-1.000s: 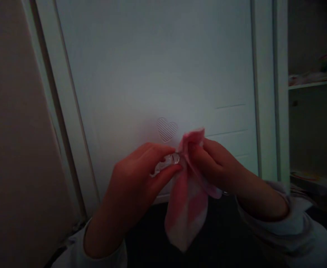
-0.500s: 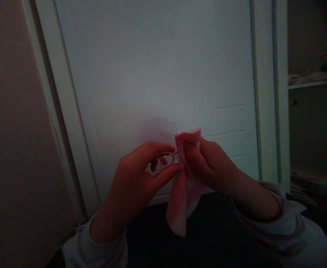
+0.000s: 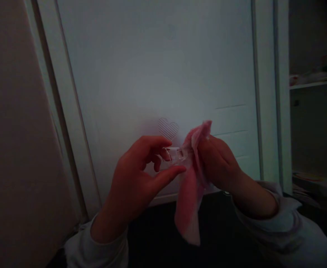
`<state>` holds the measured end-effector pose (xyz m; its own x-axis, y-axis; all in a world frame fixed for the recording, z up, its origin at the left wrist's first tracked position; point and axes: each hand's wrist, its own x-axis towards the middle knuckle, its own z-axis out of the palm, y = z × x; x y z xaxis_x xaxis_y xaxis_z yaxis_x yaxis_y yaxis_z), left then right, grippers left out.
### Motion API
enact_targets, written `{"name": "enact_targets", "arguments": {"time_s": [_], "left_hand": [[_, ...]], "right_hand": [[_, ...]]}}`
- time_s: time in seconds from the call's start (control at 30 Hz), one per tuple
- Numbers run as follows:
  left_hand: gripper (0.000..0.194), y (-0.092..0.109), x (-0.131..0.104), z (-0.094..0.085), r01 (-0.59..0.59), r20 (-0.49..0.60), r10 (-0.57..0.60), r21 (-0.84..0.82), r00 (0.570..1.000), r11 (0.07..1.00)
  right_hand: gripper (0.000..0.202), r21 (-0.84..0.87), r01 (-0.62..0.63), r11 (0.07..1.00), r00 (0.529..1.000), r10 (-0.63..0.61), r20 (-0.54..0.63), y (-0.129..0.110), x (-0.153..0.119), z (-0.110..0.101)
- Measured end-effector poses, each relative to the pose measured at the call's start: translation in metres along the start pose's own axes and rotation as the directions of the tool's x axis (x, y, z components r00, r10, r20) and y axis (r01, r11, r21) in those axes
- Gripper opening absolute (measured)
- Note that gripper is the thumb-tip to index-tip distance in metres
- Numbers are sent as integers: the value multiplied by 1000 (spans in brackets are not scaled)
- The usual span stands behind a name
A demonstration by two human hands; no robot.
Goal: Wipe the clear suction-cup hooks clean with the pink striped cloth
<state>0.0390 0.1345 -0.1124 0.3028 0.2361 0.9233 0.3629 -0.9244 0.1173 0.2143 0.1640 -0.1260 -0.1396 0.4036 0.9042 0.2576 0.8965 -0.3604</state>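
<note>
A small clear, see-through object [image 3: 177, 154], like glass or hard plastic, is between my two hands; its exact kind cannot be made out. My left hand [image 3: 141, 173] curves round its left end, thumb below and bent fingers above and behind. Bunched in my right hand [image 3: 219, 160] is a pink and white cloth [image 3: 189, 190], pressed round the object's right end, which it hides. The lower part of the cloth hangs loose under the hands.
Facing me is a white panel [image 3: 141, 74] with an engraved heart [image 3: 168, 128] and short grooved lines. Below spreads a dark surface [image 3: 154, 238]. A shelf [image 3: 316, 85] with blurred items stands at the right; a wall [image 3: 9, 130] is at the left.
My right hand and the cloth have shifted slightly right, and the cloth has turned and bunched. The clear object has moved right and shows more; my left fingers have loosened a little.
</note>
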Motion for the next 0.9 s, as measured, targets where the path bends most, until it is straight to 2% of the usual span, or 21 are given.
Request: {"name": "enact_targets", "arguments": {"time_s": [0.13, 0.3, 0.53, 0.73, 0.9], "left_hand": [[32, 4, -3, 4, -65, -71, 69, 64, 995, 996], [32, 13, -7, 12, -105, -99, 118, 122, 988, 987], [28, 29, -10, 14, -149, -36, 151, 57, 988, 987], [26, 34, -8, 13, -218, 27, 217, 82, 976, 972], [26, 35, -7, 15, -235, 37, 232, 119, 972, 965]], "right_hand": [[40, 102, -15, 995, 1000, 16, -10, 2, 1, 4], [41, 197, -88, 976, 995, 78, 55, 0, 1, 4], [39, 259, -114, 959, 980, 67, 186, -4, 0, 1], [36, 221, -97, 970, 983, 59, 174, -7, -1, -1], [38, 217, -76, 973, 982, 35, 186, -3, -1, 0]]}}
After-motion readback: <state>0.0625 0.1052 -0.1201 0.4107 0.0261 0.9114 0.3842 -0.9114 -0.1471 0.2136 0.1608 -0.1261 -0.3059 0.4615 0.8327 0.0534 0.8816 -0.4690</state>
